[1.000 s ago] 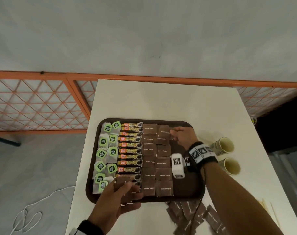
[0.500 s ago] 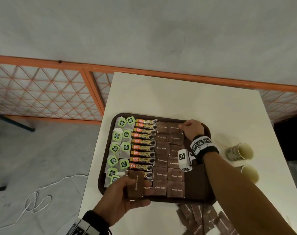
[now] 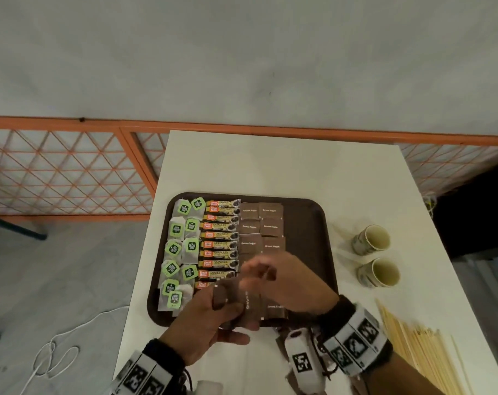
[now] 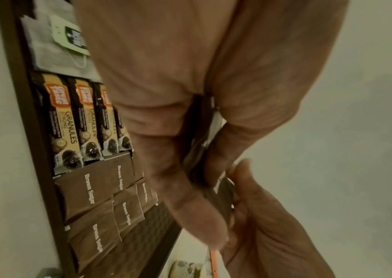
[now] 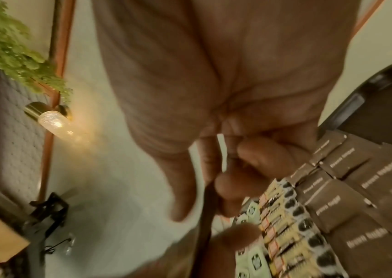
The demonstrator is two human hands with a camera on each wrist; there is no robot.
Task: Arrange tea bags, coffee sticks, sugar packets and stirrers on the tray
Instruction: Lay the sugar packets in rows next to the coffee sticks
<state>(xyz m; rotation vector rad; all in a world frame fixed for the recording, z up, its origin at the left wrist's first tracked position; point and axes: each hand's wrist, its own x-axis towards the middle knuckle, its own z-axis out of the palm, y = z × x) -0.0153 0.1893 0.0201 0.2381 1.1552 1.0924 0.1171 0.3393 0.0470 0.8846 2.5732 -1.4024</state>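
A brown tray [image 3: 307,223] holds columns of green-tagged tea bags [image 3: 182,243], coffee sticks [image 3: 219,243] and brown sugar packets [image 3: 260,226]. Over the tray's near edge my left hand [image 3: 227,309] grips a stack of sugar packets [image 3: 230,295]. My right hand [image 3: 256,276] is blurred and has its fingertips at the top of that stack. In the right wrist view the thumb and fingers pinch one dark packet [image 5: 206,216] seen edge-on. The left wrist view shows the stack [image 4: 223,190] between both hands.
Two paper cups [image 3: 371,239] [image 3: 378,272] lie on the white table to the right of the tray. A pile of wooden stirrers [image 3: 421,346] lies at the near right. The tray's right strip is bare. An orange lattice fence runs behind the table.
My right hand has drawn back from the far row of sugar packets to the stack in my left hand. The left hand stays at the tray's near edge.
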